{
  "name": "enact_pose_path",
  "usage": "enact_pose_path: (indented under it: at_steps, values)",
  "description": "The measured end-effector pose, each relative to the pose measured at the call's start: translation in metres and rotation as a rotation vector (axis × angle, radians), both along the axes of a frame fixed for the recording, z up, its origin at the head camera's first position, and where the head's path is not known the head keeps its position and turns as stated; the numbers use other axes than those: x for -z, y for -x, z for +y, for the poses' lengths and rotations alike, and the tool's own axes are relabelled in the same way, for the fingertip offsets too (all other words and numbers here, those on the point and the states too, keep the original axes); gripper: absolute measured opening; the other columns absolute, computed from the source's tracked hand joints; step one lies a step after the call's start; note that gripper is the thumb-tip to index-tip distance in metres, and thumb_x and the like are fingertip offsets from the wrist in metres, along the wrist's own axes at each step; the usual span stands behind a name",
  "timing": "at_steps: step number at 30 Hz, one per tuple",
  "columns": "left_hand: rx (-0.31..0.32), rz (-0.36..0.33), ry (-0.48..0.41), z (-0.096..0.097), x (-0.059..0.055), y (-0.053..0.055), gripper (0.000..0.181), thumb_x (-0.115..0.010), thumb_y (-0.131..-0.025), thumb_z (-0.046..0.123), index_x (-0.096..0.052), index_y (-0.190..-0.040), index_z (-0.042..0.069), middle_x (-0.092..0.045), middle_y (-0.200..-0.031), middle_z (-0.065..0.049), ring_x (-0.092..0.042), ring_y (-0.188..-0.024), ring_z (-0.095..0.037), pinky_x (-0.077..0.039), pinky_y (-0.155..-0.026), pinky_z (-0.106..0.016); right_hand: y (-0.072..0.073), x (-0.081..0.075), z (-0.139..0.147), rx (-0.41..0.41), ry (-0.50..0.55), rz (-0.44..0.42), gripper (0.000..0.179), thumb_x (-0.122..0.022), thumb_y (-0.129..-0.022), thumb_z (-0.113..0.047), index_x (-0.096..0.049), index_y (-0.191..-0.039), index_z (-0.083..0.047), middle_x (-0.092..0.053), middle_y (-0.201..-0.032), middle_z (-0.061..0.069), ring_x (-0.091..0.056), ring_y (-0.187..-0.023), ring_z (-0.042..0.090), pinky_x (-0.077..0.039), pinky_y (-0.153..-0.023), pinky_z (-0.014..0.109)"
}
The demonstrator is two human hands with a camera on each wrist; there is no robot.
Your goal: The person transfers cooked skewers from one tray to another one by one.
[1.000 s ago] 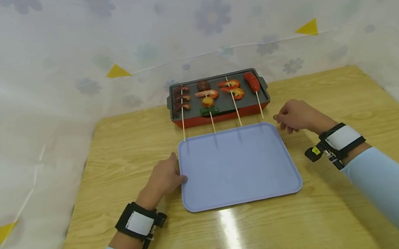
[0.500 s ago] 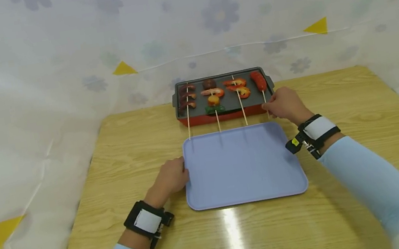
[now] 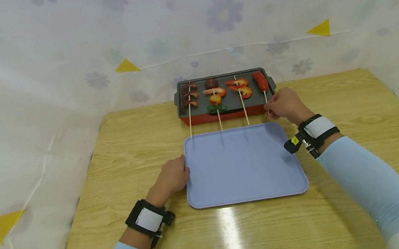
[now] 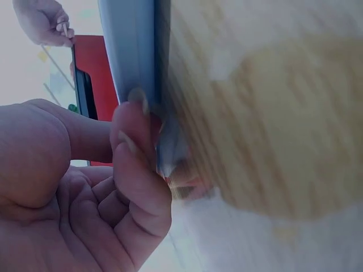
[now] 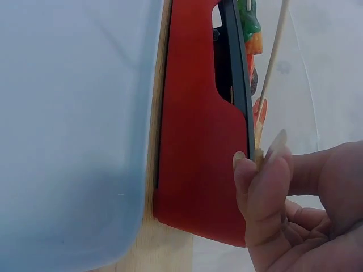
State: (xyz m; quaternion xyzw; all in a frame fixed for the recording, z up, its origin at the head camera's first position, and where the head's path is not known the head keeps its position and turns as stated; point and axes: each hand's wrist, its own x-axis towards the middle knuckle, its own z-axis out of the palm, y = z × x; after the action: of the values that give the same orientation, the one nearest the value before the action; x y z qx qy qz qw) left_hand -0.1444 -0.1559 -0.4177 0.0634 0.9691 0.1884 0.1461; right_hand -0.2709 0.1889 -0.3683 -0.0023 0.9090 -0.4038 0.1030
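Note:
My left hand (image 3: pixel 171 176) grips the left rim of a lilac tray (image 3: pixel 243 165); in the left wrist view its thumb and forefinger pinch the tray edge (image 4: pixel 129 51). Behind the tray stands a small red tabletop grill (image 3: pixel 204 118) with a dark plate. A red sausage (image 3: pixel 260 81) lies on the plate's right end, on a wooden skewer. My right hand (image 3: pixel 285 104) pinches this skewer's lower end at the grill's front right corner. The right wrist view shows the stick end (image 5: pixel 258 155) between thumb and fingertip, right at the plate's rim.
More skewers lie on the plate: dark curled pieces (image 3: pixel 190 95), a mixed one with a green piece (image 3: pixel 216 108), and shrimp (image 3: pixel 240 92). Their sticks reach over the grill's front towards the tray. A pale flowered curtain (image 3: pixel 152 23) hangs behind the wooden table (image 3: pixel 127 140).
My right hand has moved left and forward from beside the tray to the sausage skewer and taken hold of its stick. My left hand stays at the tray's left rim.

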Motion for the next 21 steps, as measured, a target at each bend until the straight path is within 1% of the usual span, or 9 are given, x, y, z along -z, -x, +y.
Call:
enact_pose_path:
  at_steps: [2, 3, 6, 10, 13, 17, 21]
  values:
    - [0.005, -0.004, 0.004, 0.001, -0.001, -0.001, 0.036, -0.049, -0.098, 0.013, -0.056, -0.125, -0.010, -0.060, -0.080, -0.011, -0.054, -0.064, -0.018, -0.047, -0.057, -0.031, -0.001, 0.000, 0.000, 0.001, 0.011, 0.004, 0.026, -0.059, -0.093, -0.010, -0.071, -0.080, 0.009, -0.063, -0.058, -0.003, -0.062, -0.058, 0.011, -0.055, -0.060, 0.027]
    - [0.005, -0.003, 0.003, 0.001, -0.002, -0.001, 0.036, -0.050, -0.098, 0.012, -0.056, -0.125, -0.010, -0.060, -0.080, -0.011, -0.055, -0.063, -0.018, -0.047, -0.056, -0.031, -0.001, 0.000, 0.000, -0.002, 0.014, 0.008, 0.026, -0.059, -0.093, -0.010, -0.071, -0.079, 0.009, -0.064, -0.059, -0.003, -0.062, -0.058, 0.011, -0.055, -0.060, 0.028]
    - [0.002, 0.002, 0.008, 0.002, -0.002, -0.002, 0.034, -0.050, -0.098, 0.012, -0.057, -0.123, -0.010, -0.060, -0.080, -0.012, -0.055, -0.063, -0.019, -0.048, -0.056, -0.032, -0.002, -0.001, 0.001, -0.016, 0.000, 0.013, 0.027, -0.059, -0.093, -0.010, -0.071, -0.074, 0.006, -0.064, -0.061, -0.002, -0.061, -0.060, 0.013, -0.053, -0.062, 0.027]
    - [0.013, 0.021, 0.032, 0.004, -0.002, -0.002, 0.031, -0.050, -0.097, 0.012, -0.058, -0.118, -0.009, -0.062, -0.083, -0.014, -0.057, -0.067, -0.022, -0.050, -0.060, -0.035, -0.005, -0.004, 0.004, -0.027, -0.022, 0.012, 0.030, -0.059, -0.093, -0.012, -0.070, -0.070, 0.003, -0.065, -0.063, -0.001, -0.061, -0.064, 0.014, -0.050, -0.064, 0.026]
    - [0.020, 0.034, 0.047, 0.005, -0.002, -0.003, 0.029, -0.051, -0.096, 0.012, -0.058, -0.115, -0.008, -0.064, -0.085, -0.016, -0.058, -0.070, -0.024, -0.051, -0.062, -0.037, -0.010, -0.009, 0.005, -0.027, -0.013, 0.007, 0.029, -0.058, -0.094, -0.013, -0.071, -0.075, 0.005, -0.066, -0.067, 0.000, -0.062, -0.066, 0.014, -0.052, -0.063, 0.026]
    - [0.015, 0.030, 0.046, 0.006, -0.003, -0.005, 0.029, -0.052, -0.096, 0.012, -0.058, -0.116, -0.008, -0.065, -0.086, -0.017, -0.058, -0.070, -0.024, -0.052, -0.062, -0.037, -0.021, -0.016, 0.005, -0.020, 0.024, -0.001, 0.029, -0.055, -0.095, -0.015, -0.069, -0.084, 0.009, -0.067, -0.071, 0.003, -0.063, -0.069, 0.015, -0.057, -0.067, 0.031]
    - [0.010, 0.023, 0.036, 0.004, -0.006, -0.006, 0.031, -0.051, -0.097, 0.012, -0.058, -0.118, -0.009, -0.064, -0.085, -0.016, -0.057, -0.068, -0.022, -0.050, -0.060, -0.035, -0.033, -0.020, 0.008, -0.026, 0.042, 0.018, 0.029, -0.052, -0.095, -0.014, -0.068, -0.086, 0.009, -0.068, -0.072, 0.005, -0.065, -0.068, 0.015, -0.059, -0.066, 0.031]
